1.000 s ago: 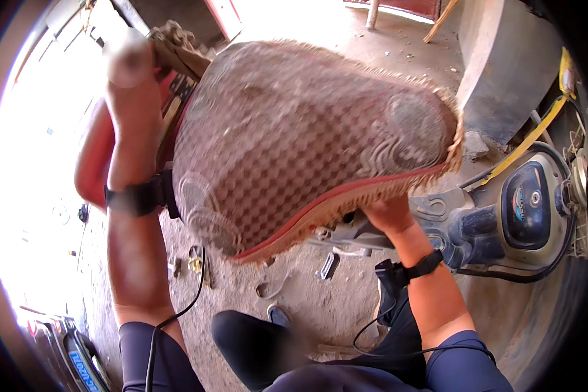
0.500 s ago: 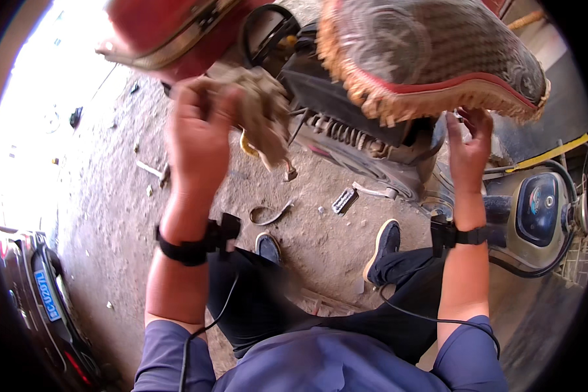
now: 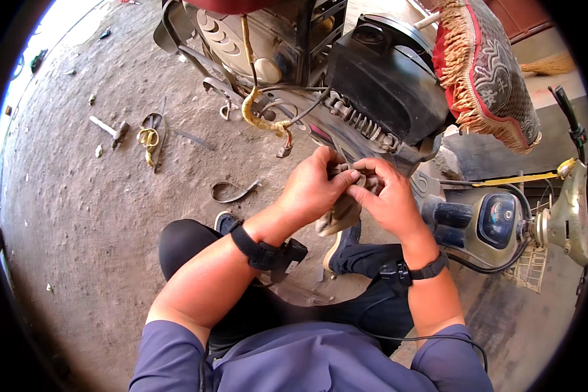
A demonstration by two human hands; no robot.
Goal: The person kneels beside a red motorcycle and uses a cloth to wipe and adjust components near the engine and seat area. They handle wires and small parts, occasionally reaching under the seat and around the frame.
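Note:
Both hands meet above the ground in front of my knees, closed on a crumpled, dirty grey-beige work glove. My left hand pinches it from the left, thumb pointing across. From the right, my right hand grips its upper part with bent fingers. Its pale edge hangs below the fingers; the rest is partly hidden by them. Just beyond the hands is a dusty scooter with a coil spring and a black plastic cover. A yellow-taped wire bundle with a loose connector dangles from it.
A hammer, yellow-handled scissors and a curled strap lie on the dirt floor to the left. At upper right is a fringed patterned cushion. A scooter dashboard and handlebar parts stand at the right.
My left hand has come from the upper left to the middle with the glove. The right hand has moved from beside the cushion to grip it too. The view has shifted.

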